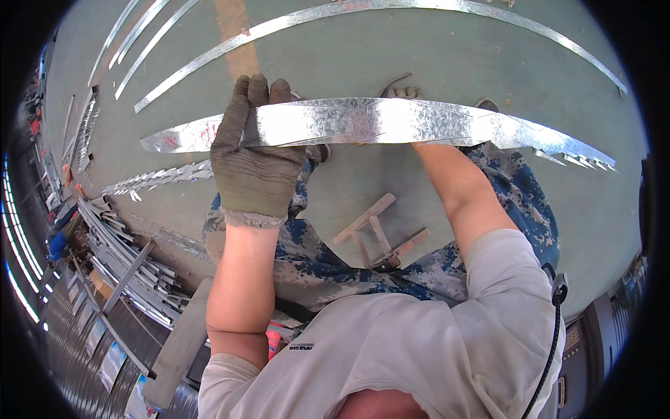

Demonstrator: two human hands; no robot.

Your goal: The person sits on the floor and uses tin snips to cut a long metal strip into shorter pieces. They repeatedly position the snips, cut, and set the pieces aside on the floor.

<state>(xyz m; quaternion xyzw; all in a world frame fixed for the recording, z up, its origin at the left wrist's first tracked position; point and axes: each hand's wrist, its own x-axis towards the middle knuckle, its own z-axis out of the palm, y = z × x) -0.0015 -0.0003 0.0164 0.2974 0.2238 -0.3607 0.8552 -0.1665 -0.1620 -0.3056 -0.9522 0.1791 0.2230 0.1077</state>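
Note:
A long, shiny sheet-metal strip (412,120) stretches across in front of me, with red marks near its left end and tooth-like notched pieces at its right end. My left hand (255,160), in a worn olive-grey glove, grips it left of the middle, thumb over the face and fingertips past the upper edge. My right hand (405,92) is mostly behind the strip. Its bent fingers show above the upper edge, beside a thin, dark curved piece (396,82). What that hand holds is hidden.
A long metal strip (279,29) lies on the green floor ahead, with shorter strips (150,52) far left. A notched strip (160,178) lies left, near stacked metal profiles (132,258). Between my knees is a small frame of wooden bars (377,230).

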